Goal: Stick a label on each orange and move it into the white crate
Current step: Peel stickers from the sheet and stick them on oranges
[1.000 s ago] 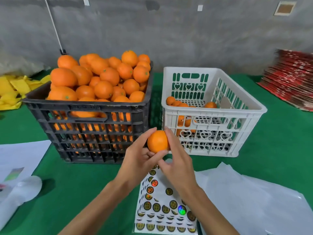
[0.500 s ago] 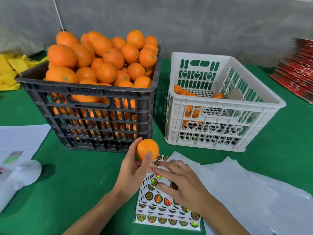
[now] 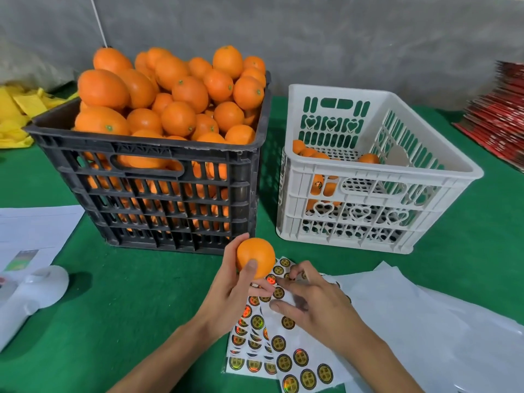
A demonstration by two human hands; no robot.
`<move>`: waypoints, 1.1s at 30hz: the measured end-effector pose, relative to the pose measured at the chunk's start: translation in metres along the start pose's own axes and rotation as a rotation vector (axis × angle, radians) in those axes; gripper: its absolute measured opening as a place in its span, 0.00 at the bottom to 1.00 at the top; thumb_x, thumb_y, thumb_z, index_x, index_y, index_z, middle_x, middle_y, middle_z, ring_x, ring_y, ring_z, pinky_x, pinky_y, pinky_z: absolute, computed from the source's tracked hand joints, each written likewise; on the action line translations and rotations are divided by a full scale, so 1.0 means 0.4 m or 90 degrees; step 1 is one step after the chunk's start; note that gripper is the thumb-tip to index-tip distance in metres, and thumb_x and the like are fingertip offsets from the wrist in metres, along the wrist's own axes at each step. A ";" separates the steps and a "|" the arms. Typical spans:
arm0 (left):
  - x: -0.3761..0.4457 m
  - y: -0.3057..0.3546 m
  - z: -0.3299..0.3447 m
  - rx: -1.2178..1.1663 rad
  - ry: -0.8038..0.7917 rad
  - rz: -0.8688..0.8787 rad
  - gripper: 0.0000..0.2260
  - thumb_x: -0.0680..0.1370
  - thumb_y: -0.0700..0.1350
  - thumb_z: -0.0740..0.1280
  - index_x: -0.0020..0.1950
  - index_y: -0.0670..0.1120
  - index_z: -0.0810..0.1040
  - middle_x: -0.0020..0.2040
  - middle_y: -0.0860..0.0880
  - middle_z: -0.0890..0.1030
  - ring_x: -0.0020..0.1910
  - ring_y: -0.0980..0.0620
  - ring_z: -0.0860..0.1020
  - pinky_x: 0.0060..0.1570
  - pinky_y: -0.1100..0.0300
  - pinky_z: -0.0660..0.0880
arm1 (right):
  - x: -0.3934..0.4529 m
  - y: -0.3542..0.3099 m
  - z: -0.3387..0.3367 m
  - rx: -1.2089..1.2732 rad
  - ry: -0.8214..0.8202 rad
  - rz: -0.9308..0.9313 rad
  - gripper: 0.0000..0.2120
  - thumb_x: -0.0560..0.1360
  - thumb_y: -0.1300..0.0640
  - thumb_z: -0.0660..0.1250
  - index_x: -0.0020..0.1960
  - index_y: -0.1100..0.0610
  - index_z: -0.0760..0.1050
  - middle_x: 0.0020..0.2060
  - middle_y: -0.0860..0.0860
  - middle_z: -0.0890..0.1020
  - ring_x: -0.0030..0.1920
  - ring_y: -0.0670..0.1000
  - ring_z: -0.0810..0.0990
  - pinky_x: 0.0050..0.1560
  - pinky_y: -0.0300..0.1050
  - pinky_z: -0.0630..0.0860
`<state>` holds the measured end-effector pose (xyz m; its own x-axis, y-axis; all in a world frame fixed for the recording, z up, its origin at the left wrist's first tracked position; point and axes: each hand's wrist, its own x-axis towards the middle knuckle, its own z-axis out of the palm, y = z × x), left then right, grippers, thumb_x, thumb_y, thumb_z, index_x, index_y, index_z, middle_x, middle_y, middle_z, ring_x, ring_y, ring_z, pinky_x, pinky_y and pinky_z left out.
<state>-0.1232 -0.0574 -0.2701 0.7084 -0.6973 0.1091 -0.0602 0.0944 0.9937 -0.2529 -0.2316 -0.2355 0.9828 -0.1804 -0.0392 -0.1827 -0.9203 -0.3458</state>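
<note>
At the bench's near edge, the right hand (image 3: 314, 303) is pinching at the label sheet (image 3: 279, 347) with curled fingers. Just left, the left hand (image 3: 231, 293) is gripping a round, glossy orange (image 3: 256, 255). Farther back, the black crate (image 3: 158, 180) is standing heaped beside the white crate (image 3: 368, 177).

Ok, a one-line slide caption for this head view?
Left hand holds an orange while right hand picks at the label sheet, black crate full, white crate nearly empty.
</note>
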 end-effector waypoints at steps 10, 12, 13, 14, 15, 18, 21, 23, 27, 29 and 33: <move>0.003 -0.002 -0.002 -0.036 0.019 0.008 0.28 0.82 0.65 0.63 0.79 0.64 0.59 0.52 0.45 0.86 0.48 0.36 0.87 0.59 0.36 0.81 | -0.006 0.008 0.017 0.002 0.046 -0.041 0.23 0.80 0.31 0.59 0.64 0.43 0.81 0.61 0.37 0.71 0.40 0.44 0.78 0.38 0.43 0.64; 0.000 0.000 0.002 -0.040 0.017 0.011 0.26 0.82 0.64 0.62 0.78 0.65 0.60 0.51 0.42 0.86 0.48 0.36 0.87 0.58 0.38 0.82 | -0.006 0.008 0.018 0.005 0.056 -0.044 0.22 0.80 0.32 0.59 0.63 0.43 0.82 0.60 0.38 0.72 0.40 0.44 0.78 0.38 0.42 0.64; -0.002 0.000 0.004 -0.043 0.017 0.014 0.25 0.82 0.63 0.62 0.78 0.65 0.61 0.51 0.42 0.86 0.48 0.36 0.87 0.57 0.40 0.83 | -0.005 0.010 0.019 0.002 0.058 -0.047 0.22 0.80 0.32 0.59 0.63 0.43 0.82 0.59 0.38 0.72 0.40 0.44 0.77 0.38 0.42 0.64; -0.005 0.000 0.006 -0.046 0.015 0.017 0.25 0.82 0.62 0.62 0.78 0.64 0.61 0.52 0.43 0.86 0.48 0.36 0.87 0.56 0.41 0.83 | -0.004 0.012 0.019 0.004 0.054 -0.049 0.22 0.80 0.32 0.59 0.63 0.43 0.82 0.60 0.37 0.71 0.39 0.43 0.76 0.38 0.42 0.64; -0.007 0.000 0.007 -0.047 0.012 0.018 0.25 0.82 0.62 0.62 0.78 0.64 0.61 0.52 0.44 0.86 0.48 0.36 0.87 0.55 0.42 0.83 | -0.005 0.015 0.019 0.015 0.046 -0.047 0.23 0.80 0.31 0.59 0.64 0.43 0.81 0.60 0.37 0.71 0.37 0.41 0.74 0.38 0.42 0.64; -0.004 0.000 0.011 -0.045 0.007 0.019 0.25 0.82 0.62 0.62 0.78 0.64 0.61 0.54 0.48 0.85 0.48 0.36 0.86 0.54 0.42 0.83 | -0.008 0.026 0.020 0.054 0.034 -0.049 0.27 0.78 0.30 0.60 0.68 0.44 0.79 0.63 0.35 0.69 0.34 0.36 0.72 0.39 0.41 0.65; -0.003 0.000 0.011 -0.062 0.022 0.010 0.24 0.82 0.61 0.63 0.77 0.64 0.63 0.55 0.47 0.83 0.47 0.34 0.86 0.52 0.44 0.84 | -0.008 0.030 0.026 0.056 0.050 -0.054 0.25 0.78 0.31 0.61 0.65 0.45 0.81 0.63 0.34 0.70 0.33 0.35 0.72 0.40 0.40 0.65; -0.003 -0.001 0.010 -0.069 0.028 0.008 0.24 0.82 0.61 0.63 0.78 0.64 0.63 0.55 0.47 0.83 0.47 0.34 0.86 0.51 0.44 0.84 | -0.010 0.028 0.032 0.062 0.062 -0.050 0.24 0.79 0.32 0.62 0.62 0.46 0.83 0.63 0.34 0.71 0.34 0.33 0.72 0.40 0.40 0.65; -0.003 -0.006 0.008 -0.070 0.025 0.007 0.26 0.82 0.61 0.63 0.79 0.62 0.61 0.55 0.49 0.84 0.47 0.34 0.86 0.53 0.40 0.83 | -0.008 0.032 0.041 0.088 0.080 -0.042 0.19 0.79 0.34 0.64 0.60 0.44 0.84 0.62 0.33 0.73 0.36 0.34 0.73 0.40 0.40 0.67; -0.003 -0.007 0.007 -0.057 0.021 0.010 0.26 0.82 0.61 0.63 0.79 0.63 0.60 0.55 0.49 0.84 0.47 0.34 0.86 0.54 0.41 0.84 | -0.004 0.035 0.042 0.129 0.086 -0.020 0.16 0.79 0.36 0.66 0.59 0.42 0.84 0.62 0.31 0.73 0.38 0.38 0.76 0.41 0.41 0.71; -0.002 -0.007 0.007 -0.051 0.024 0.017 0.25 0.82 0.61 0.64 0.78 0.65 0.62 0.54 0.44 0.84 0.46 0.34 0.86 0.53 0.42 0.84 | 0.003 0.040 0.051 0.153 0.103 -0.014 0.12 0.79 0.38 0.67 0.57 0.40 0.84 0.61 0.31 0.75 0.38 0.40 0.76 0.39 0.39 0.70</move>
<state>-0.1255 -0.0589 -0.2730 0.7331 -0.6670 0.1334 -0.0243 0.1703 0.9851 -0.2539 -0.2395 -0.2603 0.9657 -0.2331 0.1145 -0.1316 -0.8192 -0.5582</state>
